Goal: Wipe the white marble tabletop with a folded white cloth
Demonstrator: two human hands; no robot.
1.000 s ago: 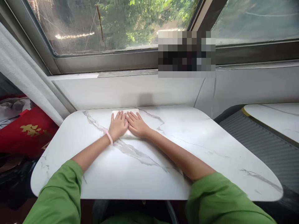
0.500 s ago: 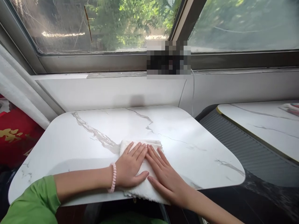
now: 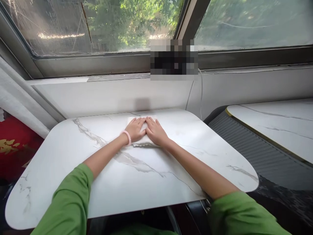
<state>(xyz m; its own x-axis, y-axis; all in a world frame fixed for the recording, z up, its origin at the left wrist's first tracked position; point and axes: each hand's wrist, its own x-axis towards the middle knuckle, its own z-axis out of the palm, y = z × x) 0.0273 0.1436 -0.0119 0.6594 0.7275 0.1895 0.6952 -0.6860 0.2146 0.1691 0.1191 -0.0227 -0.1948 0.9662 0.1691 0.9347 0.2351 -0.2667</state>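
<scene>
A folded white cloth [image 3: 144,141] lies flat near the far edge of the white marble-patterned table [image 3: 186,176]. My left hand [image 3: 135,129] rests palm down on its left half, fingers stretched out, with a pink beaded bracelet [image 3: 127,138] at the wrist. Beside it, my right hand [image 3: 156,131] presses flat on the right half. The fingertips of both hands nearly meet. Much of the cloth is covered by my hands.
A white wall [image 3: 97,96] and a window frame [image 3: 97,67] stand behind the table. White cables [image 3: 201,94] hang at the wall. To the right are a grey ribbed surface [image 3: 242,143] and another marble-patterned top [image 3: 276,120]. A red bag-like item [image 3: 14,150] and a curtain [image 3: 19,94] are left.
Both hands have slid the cloth away from me, from the table's near edge to near its far edge. My arms are now stretched out further.
</scene>
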